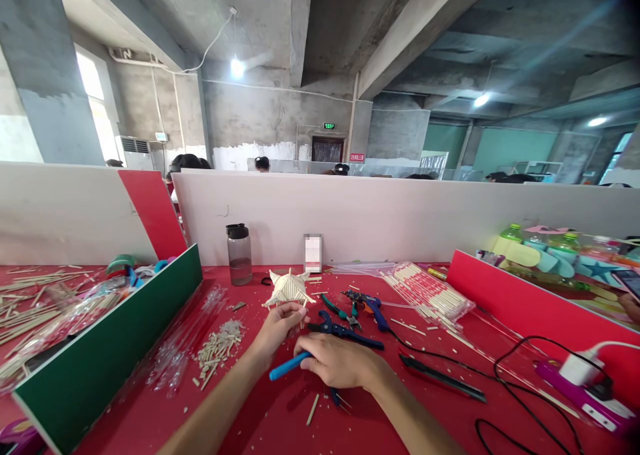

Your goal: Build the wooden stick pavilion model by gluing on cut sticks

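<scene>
My left hand point(281, 323) is closed in a pinch around a short wooden stick point(305, 304), just in front of a small woven model made of pale sticks point(289, 288). The model has pointed corners and stands on the red table. My right hand point(337, 360) is wrapped round a blue-handled tool point(287, 367). Its light blue handle points left; the working end is hidden by my fingers. Just beyond that hand lies a dark blue cutter point(350, 336). A loose stick point(313, 410) lies nearer to me, beside a dark tool part showing below my right hand.
Cut stick pieces point(220, 348) and clear plastic bags point(183, 335) lie left. A bottle point(240, 258) stands behind. Green-handled pliers point(337, 308), a glue gun point(373, 306), bundled sticks point(430, 292), a black knife point(443, 377), cords and a power strip point(585, 395) lie right. Low partitions flank the table.
</scene>
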A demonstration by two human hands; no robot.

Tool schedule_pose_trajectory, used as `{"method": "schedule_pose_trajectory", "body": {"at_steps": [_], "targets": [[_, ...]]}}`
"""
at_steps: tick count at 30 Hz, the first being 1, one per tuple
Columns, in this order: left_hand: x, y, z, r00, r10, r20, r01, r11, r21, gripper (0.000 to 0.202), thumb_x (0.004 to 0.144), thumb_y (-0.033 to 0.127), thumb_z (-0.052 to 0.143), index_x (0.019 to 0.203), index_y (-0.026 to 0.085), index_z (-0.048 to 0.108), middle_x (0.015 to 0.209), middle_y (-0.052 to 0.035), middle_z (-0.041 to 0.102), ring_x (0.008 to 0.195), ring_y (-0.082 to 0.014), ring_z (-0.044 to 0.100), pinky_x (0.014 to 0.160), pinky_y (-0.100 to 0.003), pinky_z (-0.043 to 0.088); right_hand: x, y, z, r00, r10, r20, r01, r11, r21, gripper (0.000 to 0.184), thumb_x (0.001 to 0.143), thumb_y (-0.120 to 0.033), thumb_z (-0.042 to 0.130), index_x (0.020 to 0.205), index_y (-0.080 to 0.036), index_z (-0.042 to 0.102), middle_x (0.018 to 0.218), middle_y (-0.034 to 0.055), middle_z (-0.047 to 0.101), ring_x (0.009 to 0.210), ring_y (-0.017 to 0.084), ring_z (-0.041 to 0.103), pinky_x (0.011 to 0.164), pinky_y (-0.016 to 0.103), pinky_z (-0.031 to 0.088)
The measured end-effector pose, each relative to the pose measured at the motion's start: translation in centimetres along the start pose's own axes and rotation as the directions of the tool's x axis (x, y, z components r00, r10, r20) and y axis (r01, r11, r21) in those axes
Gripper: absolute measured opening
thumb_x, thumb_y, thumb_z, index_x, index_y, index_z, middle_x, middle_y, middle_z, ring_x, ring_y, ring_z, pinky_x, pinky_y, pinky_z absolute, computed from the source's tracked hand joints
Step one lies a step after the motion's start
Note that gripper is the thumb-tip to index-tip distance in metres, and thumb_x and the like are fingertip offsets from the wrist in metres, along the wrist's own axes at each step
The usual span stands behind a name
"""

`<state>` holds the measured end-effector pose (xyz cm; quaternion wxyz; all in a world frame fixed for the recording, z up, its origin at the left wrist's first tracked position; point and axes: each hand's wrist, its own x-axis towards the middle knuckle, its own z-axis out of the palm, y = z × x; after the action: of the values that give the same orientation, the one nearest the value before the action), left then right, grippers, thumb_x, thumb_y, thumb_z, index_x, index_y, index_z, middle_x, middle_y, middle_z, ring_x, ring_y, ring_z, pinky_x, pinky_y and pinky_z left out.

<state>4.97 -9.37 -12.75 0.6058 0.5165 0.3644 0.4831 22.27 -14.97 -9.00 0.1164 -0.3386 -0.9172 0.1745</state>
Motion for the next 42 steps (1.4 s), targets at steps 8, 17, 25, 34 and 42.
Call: {"method": "schedule_pose_trajectory", "body": {"at_steps": [8,17,25,34,42], "targets": [[-0.3,0.5,0.2,1.000,0.008,0.018,-0.008,1.000,0.002,0.036,0.072,0.047,0.080,0.080,0.016,0.065,0.072,-0.0005,0.069,0.052,-0.0063,0.045,0.049,-0.020,0.029,0.2,-0.9,0.1,0.998,-0.015,0.053,0.022,0.992,-0.122,0.016,0.100,-0.032,0.047,0.099,-0.025,0.061,0.081,-0.0008,0.069,0.070,0.016,0.061,0.058,0.024,0.026],[-0.3,0.4,0.2,1.000,-0.002,0.012,0.003,1.000,-0.025,0.038,0.069,0.047,0.083,0.079,0.014,0.065,0.071,-0.0016,0.068,0.052,-0.0068,0.046,0.049,-0.020,0.031,1.1,0.1,1.3,0.993,-0.120,-0.002,0.119,0.987,-0.106,0.024,0.103,-0.042,0.044,0.101,-0.025,0.062,0.090,-0.0005,0.066,0.081,0.015,0.058,0.070,0.022,0.036],[-0.2,0.3,0.2,0.999,0.020,0.028,-0.018,0.999,-0.041,0.040,0.067,0.047,0.084,0.076,0.013,0.066,0.069,-0.0016,0.067,0.053,-0.0066,0.046,0.050,-0.019,0.034,1.2,0.5,1.6,0.985,-0.157,-0.073,0.141,0.972,-0.187,0.023,0.102,-0.039,0.046,0.101,-0.025,0.064,0.097,0.0020,0.064,0.088,0.018,0.057,0.078,0.027,0.042],[0.6,-0.6,-0.4,0.999,-0.004,0.041,0.006,0.999,-0.053,0.042,0.066,0.050,0.084,0.078,0.015,0.063,0.060,0.0034,0.061,0.049,-0.0073,0.046,0.048,-0.020,0.029,0.3,1.0,0.2,0.957,-0.208,-0.202,0.223,0.973,0.056,0.019,0.099,-0.035,0.054,0.102,-0.024,0.069,0.097,0.0018,0.057,0.095,0.016,0.055,0.086,0.027,0.044],[0.8,-0.9,-0.5,0.998,0.033,0.047,-0.031,0.999,-0.038,0.041,0.068,0.050,0.082,0.080,0.014,0.066,0.064,-0.0002,0.063,0.051,-0.0089,0.049,0.050,-0.022,0.030,-0.4,1.5,-1.5,0.882,-0.136,-0.450,0.277,0.924,0.263,0.027,0.095,-0.044,0.057,0.092,-0.021,0.071,0.083,0.0013,0.056,0.079,0.017,0.054,0.074,0.029,0.043]]}}
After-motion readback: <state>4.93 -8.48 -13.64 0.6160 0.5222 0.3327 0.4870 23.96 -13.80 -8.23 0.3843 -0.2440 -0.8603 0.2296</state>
